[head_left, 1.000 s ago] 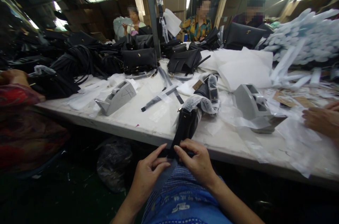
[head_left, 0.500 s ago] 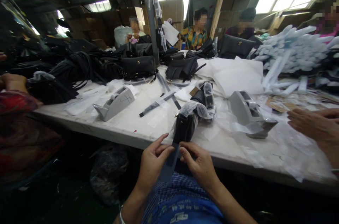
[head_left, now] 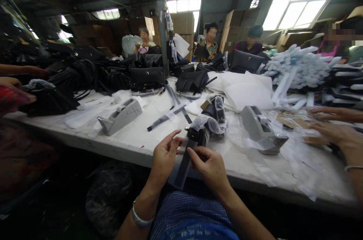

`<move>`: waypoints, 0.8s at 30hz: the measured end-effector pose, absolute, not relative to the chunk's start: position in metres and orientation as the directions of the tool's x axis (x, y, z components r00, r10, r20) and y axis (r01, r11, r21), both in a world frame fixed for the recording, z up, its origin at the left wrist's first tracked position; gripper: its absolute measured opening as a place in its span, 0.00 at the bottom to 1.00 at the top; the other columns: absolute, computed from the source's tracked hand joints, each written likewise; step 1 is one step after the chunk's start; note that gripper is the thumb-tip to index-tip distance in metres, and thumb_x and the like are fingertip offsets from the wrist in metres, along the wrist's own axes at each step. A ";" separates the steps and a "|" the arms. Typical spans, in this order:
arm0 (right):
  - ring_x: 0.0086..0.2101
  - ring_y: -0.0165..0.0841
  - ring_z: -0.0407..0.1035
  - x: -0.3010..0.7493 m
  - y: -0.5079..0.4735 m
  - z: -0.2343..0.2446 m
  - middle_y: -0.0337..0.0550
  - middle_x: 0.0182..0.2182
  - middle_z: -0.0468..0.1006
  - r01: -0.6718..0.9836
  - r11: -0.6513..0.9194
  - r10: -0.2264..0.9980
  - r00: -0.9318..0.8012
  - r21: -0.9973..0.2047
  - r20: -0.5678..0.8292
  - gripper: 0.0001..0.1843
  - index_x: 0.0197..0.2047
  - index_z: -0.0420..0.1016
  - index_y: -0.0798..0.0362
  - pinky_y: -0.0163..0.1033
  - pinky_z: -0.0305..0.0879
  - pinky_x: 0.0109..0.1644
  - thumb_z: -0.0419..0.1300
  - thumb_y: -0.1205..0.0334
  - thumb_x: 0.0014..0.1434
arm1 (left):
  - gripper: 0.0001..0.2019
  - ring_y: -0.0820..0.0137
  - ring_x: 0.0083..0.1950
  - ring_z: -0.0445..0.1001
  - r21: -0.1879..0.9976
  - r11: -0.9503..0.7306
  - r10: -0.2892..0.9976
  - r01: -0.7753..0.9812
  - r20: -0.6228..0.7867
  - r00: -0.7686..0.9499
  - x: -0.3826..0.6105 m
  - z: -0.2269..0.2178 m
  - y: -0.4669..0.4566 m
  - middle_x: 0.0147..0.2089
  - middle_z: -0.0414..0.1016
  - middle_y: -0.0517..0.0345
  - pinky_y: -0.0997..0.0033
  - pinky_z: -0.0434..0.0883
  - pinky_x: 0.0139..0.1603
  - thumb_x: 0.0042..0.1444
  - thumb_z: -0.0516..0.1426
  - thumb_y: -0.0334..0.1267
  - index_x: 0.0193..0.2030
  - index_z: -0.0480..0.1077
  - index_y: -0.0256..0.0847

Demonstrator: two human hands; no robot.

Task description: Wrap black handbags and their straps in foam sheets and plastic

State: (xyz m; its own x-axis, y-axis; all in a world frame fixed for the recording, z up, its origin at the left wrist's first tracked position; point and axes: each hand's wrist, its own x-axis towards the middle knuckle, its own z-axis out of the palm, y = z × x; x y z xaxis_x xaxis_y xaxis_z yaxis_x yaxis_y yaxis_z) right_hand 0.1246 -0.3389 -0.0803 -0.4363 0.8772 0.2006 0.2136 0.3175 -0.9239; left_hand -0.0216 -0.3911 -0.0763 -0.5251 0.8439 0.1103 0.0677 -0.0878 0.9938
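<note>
Left hand (head_left: pixel 163 157) and right hand (head_left: pixel 211 168): both grips pinch the strap (head_left: pixel 183 164), held just off the desk's (head_left: pixel 136 138) near edge, mid-span. Strap's low end sits in a clear sleeve (head_left: pixel 176 181); top end by the bag (head_left: pixel 210 119) is bare. Bag handles wrapped. Judged: sleeving partway, upper strap left.

Bare tabletop (head_left: pixel 141 136) lies open between the left tape dispenser (head_left: pixel 120 115) and the wrapped black bag (head_left: pixel 211 117). To the right, a second tape dispenser (head_left: pixel 259 128), loose plastic film (head_left: pixel 286 157) and a co-worker's hand (head_left: pixel 336 134) crowd the surface; handbags (head_left: pixel 147 77) wall off the back.
</note>
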 end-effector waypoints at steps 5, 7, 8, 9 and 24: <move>0.20 0.32 0.70 0.124 -0.338 -0.080 0.40 0.17 0.75 0.199 0.273 0.881 -0.444 -0.941 0.162 0.21 0.25 0.78 0.53 0.33 0.61 0.24 0.61 0.46 0.61 | 0.27 0.63 0.37 0.78 0.999 0.000 0.876 -0.051 -0.025 -0.482 -0.011 -0.106 -0.410 0.37 0.81 0.50 0.69 0.74 0.36 0.57 0.58 0.60 0.45 0.77 0.36; 0.20 0.32 0.70 0.125 -0.336 -0.079 0.41 0.18 0.76 0.223 0.313 0.876 -0.444 -0.923 0.189 0.21 0.26 0.79 0.53 0.34 0.62 0.24 0.60 0.47 0.62 | 0.23 0.62 0.39 0.78 0.999 0.000 0.884 -0.050 -0.024 -0.467 -0.006 -0.111 -0.414 0.36 0.81 0.51 0.69 0.74 0.39 0.55 0.62 0.57 0.41 0.79 0.36; 0.20 0.32 0.70 0.125 -0.335 -0.078 0.41 0.18 0.77 0.240 0.348 0.871 -0.441 -0.906 0.218 0.21 0.26 0.79 0.53 0.34 0.62 0.25 0.60 0.47 0.62 | 0.21 0.62 0.41 0.78 0.999 -0.005 0.881 -0.049 -0.019 -0.473 -0.004 -0.112 -0.415 0.37 0.81 0.51 0.69 0.73 0.42 0.55 0.62 0.55 0.41 0.79 0.36; 0.21 0.33 0.71 0.125 -0.334 -0.077 0.42 0.19 0.77 0.258 0.389 0.865 -0.433 -0.885 0.254 0.21 0.27 0.80 0.53 0.34 0.62 0.25 0.59 0.48 0.63 | 0.20 0.62 0.42 0.77 0.999 -0.011 0.874 -0.046 -0.013 -0.485 -0.003 -0.112 -0.415 0.38 0.81 0.52 0.68 0.73 0.44 0.55 0.63 0.54 0.40 0.80 0.37; 0.19 0.31 0.70 0.122 -0.331 -0.071 0.41 0.20 0.79 0.259 0.330 0.893 -0.398 -0.908 0.211 0.20 0.28 0.83 0.53 0.33 0.62 0.22 0.61 0.46 0.61 | 0.15 0.64 0.42 0.76 0.985 -0.123 0.748 0.124 0.174 -0.641 0.000 -0.107 -0.408 0.38 0.80 0.54 0.68 0.70 0.48 0.57 0.62 0.51 0.36 0.79 0.40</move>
State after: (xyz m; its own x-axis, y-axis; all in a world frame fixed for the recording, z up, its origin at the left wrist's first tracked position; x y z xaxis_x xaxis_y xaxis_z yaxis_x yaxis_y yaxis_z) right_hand 0.1222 -0.3312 -0.0707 -0.3977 0.8928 0.2115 0.2592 0.3304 -0.9076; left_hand 0.0000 -0.4080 -0.1065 -0.6409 0.7476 0.1742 0.1242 -0.1230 0.9846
